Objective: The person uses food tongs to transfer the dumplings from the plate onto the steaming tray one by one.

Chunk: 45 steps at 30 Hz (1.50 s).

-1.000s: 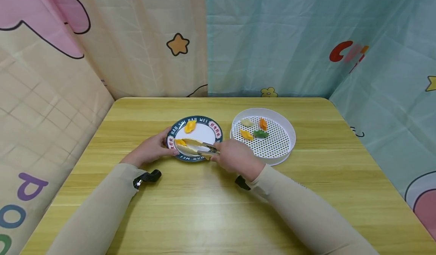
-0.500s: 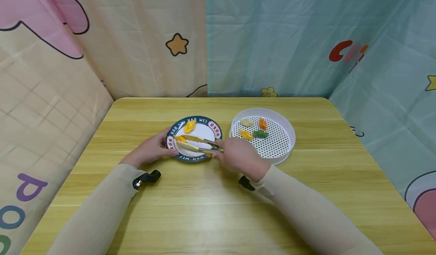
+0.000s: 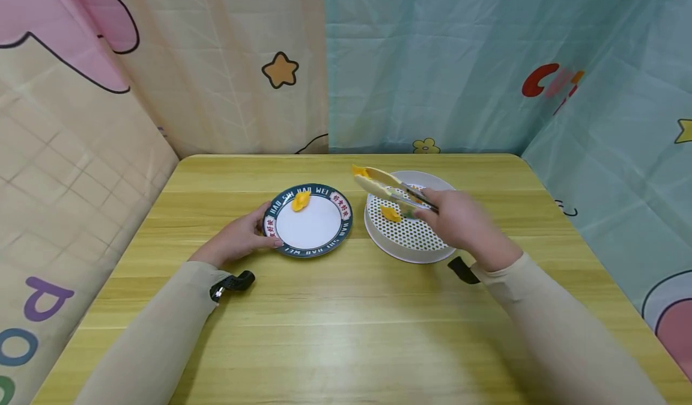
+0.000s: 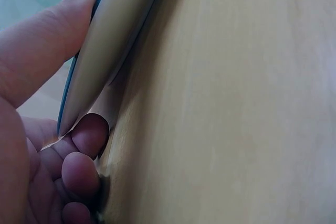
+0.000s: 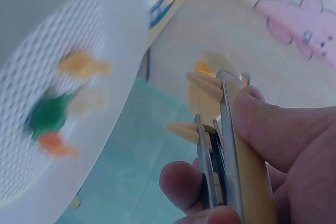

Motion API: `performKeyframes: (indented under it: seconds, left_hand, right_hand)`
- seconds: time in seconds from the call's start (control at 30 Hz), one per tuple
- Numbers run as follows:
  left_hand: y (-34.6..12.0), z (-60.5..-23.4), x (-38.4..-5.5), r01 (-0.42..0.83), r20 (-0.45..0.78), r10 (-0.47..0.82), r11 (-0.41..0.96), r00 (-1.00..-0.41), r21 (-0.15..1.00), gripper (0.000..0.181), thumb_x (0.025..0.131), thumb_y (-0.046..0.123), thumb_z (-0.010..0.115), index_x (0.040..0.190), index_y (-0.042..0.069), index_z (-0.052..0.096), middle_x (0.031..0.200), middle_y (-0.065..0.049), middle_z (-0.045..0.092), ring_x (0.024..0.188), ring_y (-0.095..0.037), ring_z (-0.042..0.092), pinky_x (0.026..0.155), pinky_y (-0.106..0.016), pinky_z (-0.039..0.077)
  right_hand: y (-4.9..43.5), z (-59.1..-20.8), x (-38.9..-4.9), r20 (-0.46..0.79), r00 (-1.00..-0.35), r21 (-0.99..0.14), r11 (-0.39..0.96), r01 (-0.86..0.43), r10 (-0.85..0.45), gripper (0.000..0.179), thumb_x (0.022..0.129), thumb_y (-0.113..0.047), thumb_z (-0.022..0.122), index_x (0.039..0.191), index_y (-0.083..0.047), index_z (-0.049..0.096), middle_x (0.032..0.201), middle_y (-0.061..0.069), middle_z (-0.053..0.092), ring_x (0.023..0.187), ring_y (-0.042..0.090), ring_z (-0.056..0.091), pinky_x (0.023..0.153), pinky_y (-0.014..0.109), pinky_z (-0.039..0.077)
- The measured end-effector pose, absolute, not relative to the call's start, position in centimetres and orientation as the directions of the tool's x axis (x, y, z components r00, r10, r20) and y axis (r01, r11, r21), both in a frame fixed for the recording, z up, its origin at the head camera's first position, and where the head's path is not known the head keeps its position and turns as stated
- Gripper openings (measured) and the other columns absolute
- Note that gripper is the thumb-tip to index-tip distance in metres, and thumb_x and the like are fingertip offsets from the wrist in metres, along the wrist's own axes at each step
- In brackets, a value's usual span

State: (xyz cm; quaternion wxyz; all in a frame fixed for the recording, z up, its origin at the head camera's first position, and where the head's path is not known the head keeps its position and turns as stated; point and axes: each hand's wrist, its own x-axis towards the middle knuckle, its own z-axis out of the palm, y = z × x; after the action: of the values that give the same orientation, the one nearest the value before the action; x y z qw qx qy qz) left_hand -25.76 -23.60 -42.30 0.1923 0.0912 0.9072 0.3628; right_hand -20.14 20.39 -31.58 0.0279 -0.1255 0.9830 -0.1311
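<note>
My left hand (image 3: 240, 235) pinches the left rim of a white plate (image 3: 313, 228) with a dark patterned border, thumb on top and fingers beneath. One yellow toy dumpling (image 3: 301, 200) lies near the plate's far edge. With my right hand (image 3: 470, 228) I grip tongs (image 3: 380, 177), raised above the left side of a white perforated steamer tray (image 3: 411, 252). Their tips hold another yellow dumpling (image 3: 359, 171). Inside the tray, the right wrist view shows yellow (image 5: 81, 64), green (image 5: 50, 114), pale (image 5: 86, 102) and orange dumplings (image 5: 55, 144); hand and tongs partly cover these in the head view.
Plate and tray stand side by side on a wooden table (image 3: 324, 321), a narrow gap between them. The tray has a raised wall all round. Printed curtains (image 3: 421, 62) hang behind the table and at both sides.
My right hand has lifted the tongs with a yellow dumpling off the plate and carried them right and away from me, over the tray. The left hand stays at the plate's rim.
</note>
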Motion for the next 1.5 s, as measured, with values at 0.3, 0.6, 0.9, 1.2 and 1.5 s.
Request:
performKeyframes:
  seconds: [0.3, 0.6, 0.9, 1.2, 1.5]
  left_hand:
    - [-23.6, -42.2, -25.7, 0.043, -0.271, 0.312, 0.723, -0.911, 0.690, 0.118, 0.088, 0.057, 0.081, 0.171, 0.018, 0.007, 0.168, -0.017, 0.036, 0.134, -0.036, 0.044, 0.124, -0.062, 0.030]
    - [-23.7, -42.3, -25.6, 0.037, -0.271, 0.309, 0.718, -0.912, 0.695, 0.120, 0.087, 0.058, 0.082, 0.171, 0.019, 0.007, 0.169, -0.016, 0.035, 0.137, -0.036, 0.043, 0.126, -0.061, 0.029]
    - [-23.8, -42.3, -25.6, 0.036, -0.270, 0.311, 0.713, -0.911, 0.700, 0.120, 0.086, 0.059, 0.082, 0.171, 0.020, 0.006, 0.171, -0.016, 0.032, 0.143, -0.036, 0.041, 0.127, -0.061, 0.025]
    - [-23.8, -42.3, -25.7, 0.042, -0.266, 0.311, 0.718, -0.912, 0.694, 0.120, 0.086, 0.060, 0.081, 0.171, 0.021, 0.007, 0.167, -0.015, 0.038, 0.134, -0.034, 0.045, 0.125, -0.061, 0.031]
    - [-23.7, -42.3, -25.8, 0.045, -0.269, 0.309, 0.727, -0.912, 0.685, 0.120, 0.086, 0.062, 0.080, 0.171, 0.021, 0.007, 0.169, -0.016, 0.035, 0.136, -0.036, 0.044, 0.125, -0.062, 0.029]
  right_hand:
    - [28.3, -32.4, -20.2, -0.114, -0.985, -0.216, 0.971, -0.100, -0.127, 0.045, 0.107, -0.039, 0.059, 0.139, -0.008, 0.060, 0.098, 0.014, 0.067, 0.080, 0.028, 0.058, 0.065, 0.039, 0.045]
    - [31.2, -32.2, -19.5, -0.118, -0.983, -0.134, 0.983, -0.124, -0.140, 0.034, 0.105, -0.036, 0.063, 0.120, -0.006, 0.065, 0.089, 0.012, 0.067, 0.078, 0.029, 0.059, 0.068, 0.044, 0.048]
    - [31.4, -32.1, -19.4, -0.159, -0.976, -0.048, 0.988, -0.146, -0.152, 0.026, 0.104, -0.034, 0.065, 0.097, -0.010, 0.062, 0.071, 0.003, 0.057, 0.068, 0.023, 0.054, 0.062, 0.038, 0.043]
    - [30.7, -31.4, -20.0, -0.227, -0.965, -0.022, 0.991, -0.131, -0.133, 0.040, 0.104, -0.034, 0.065, 0.122, 0.002, 0.068, 0.091, 0.012, 0.070, 0.079, 0.026, 0.061, 0.070, 0.044, 0.051]
    - [30.7, -31.5, -20.3, -0.247, -0.959, -0.037, 0.990, -0.133, -0.138, 0.028, 0.105, -0.035, 0.064, 0.089, -0.011, 0.060, 0.075, 0.005, 0.054, 0.073, 0.025, 0.054, 0.066, 0.040, 0.044]
